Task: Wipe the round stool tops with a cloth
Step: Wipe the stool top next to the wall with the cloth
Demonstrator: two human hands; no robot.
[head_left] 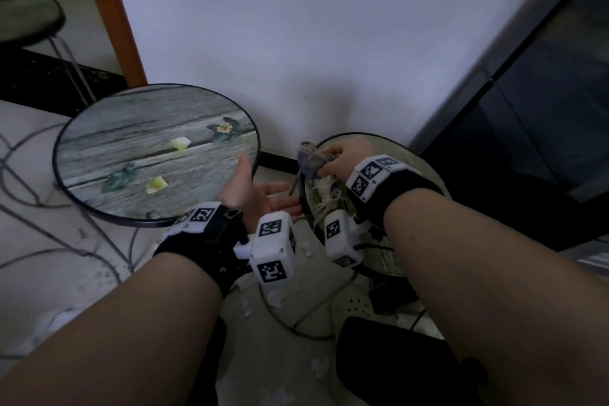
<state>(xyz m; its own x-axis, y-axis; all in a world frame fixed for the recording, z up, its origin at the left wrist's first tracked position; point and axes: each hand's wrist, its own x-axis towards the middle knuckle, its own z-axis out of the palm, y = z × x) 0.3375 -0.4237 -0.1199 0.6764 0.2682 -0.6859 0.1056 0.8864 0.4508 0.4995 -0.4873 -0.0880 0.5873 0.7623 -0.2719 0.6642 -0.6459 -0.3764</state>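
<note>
Nearest the camera, two bare forearms reach forward, each wearing a black wrist strap [211,241] that carries white blocks printed with black square markers [272,249]. Below them the pale tiled floor [49,241] is scattered with small white scraps, and thin grey cables loop across it.

The left hand [253,189] is turned palm up with its fingers spread apart and holds nothing; its thumb rises just beside the near right edge of the large round stool top with a grey wood-plank print and a thin black rim [131,155]. That top is tilted toward the camera, with a printed flower near its far right edge and two pale yellow-green shapes near its middle; whether these are printed or loose scraps cannot be told.

The right hand [339,160] is closed, knuckles up, with its fingers clamped on a crumpled grey cloth with frayed pale threads [313,163]. The cloth lies on the far left edge of the smaller round stool top with a dark rim [375,142], most of which is hidden by the right arm.

Beyond both stools stands a plain white wall [313,26], with an orange-brown wooden post [112,16] at its left and dark glass panels [543,82] at its right.
</note>
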